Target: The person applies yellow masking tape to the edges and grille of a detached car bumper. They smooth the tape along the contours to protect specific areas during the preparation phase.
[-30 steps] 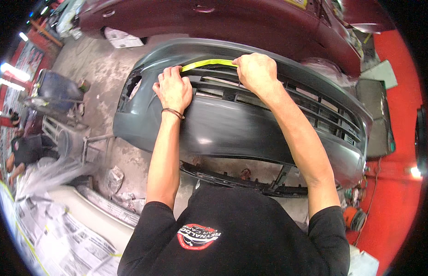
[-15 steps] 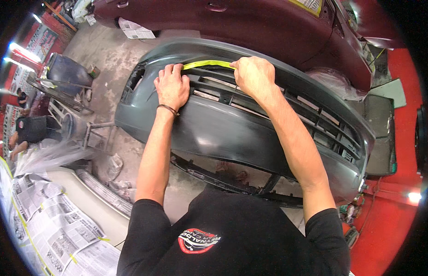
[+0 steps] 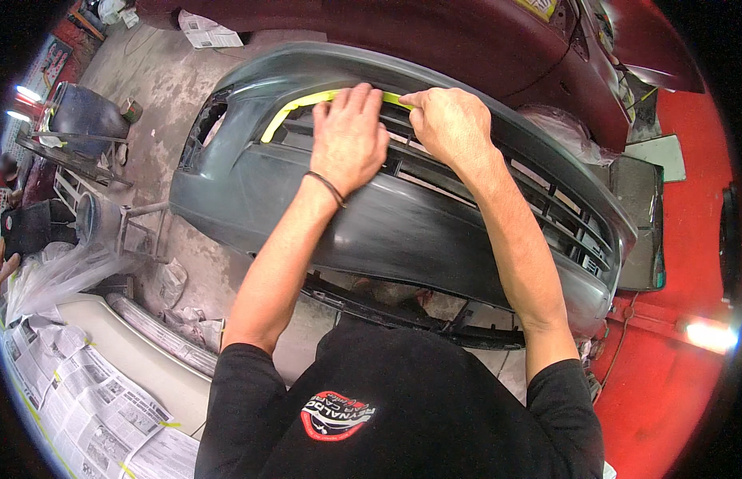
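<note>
A dark grey car bumper [image 3: 227,188] lies across in front of me, its slatted black grille [image 3: 546,195] facing up. Yellow-green masking tape [image 3: 295,104] follows the upper left edge of the grille opening and bends down at its left end. My left hand [image 3: 351,144] rests on the tape with fingers extended, pressing along it. Just to the right, my right hand [image 3: 453,124] is closed with the index finger and thumb at the tape's right stretch. Whether a roll is inside that hand is hidden.
A maroon car [image 3: 347,28] stands beyond the bumper. At left are a dark barrel [image 3: 87,120], a metal stand [image 3: 147,227] and a person in dark clothes [image 3: 31,227]. Newspaper-masked bodywork [image 3: 75,391] sits at lower left; a red surface [image 3: 690,239] spans the right.
My left hand has slid right along the tape, from its left end toward my right hand, uncovering the tape's bent left end. The view has shifted slightly.
</note>
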`<action>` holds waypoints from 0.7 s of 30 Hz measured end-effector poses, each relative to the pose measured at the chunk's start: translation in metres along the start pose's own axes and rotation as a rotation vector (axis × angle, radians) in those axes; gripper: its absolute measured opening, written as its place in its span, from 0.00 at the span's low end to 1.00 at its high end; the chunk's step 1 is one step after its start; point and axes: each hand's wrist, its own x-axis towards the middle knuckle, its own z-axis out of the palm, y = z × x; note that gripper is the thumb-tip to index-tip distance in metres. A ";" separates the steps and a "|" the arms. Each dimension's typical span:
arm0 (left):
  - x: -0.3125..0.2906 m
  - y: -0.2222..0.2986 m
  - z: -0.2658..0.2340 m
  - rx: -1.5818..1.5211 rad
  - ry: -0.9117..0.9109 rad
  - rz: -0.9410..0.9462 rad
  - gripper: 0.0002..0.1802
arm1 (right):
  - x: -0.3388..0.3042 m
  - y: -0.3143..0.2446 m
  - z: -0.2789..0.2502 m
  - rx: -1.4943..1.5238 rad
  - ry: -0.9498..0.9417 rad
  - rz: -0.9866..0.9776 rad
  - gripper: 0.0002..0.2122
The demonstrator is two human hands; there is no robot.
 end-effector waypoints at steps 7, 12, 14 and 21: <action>-0.002 0.024 0.008 -0.001 0.007 0.057 0.33 | -0.005 0.027 -0.003 0.178 0.055 -0.187 0.17; -0.004 0.024 0.010 0.033 -0.026 0.054 0.34 | -0.041 0.053 -0.023 0.339 0.115 -0.236 0.16; -0.004 0.025 0.008 0.046 -0.035 0.048 0.35 | -0.061 0.065 -0.042 0.354 0.080 -0.212 0.15; -0.006 0.026 0.007 0.058 -0.072 0.050 0.35 | -0.157 0.132 -0.077 0.319 0.123 -0.248 0.15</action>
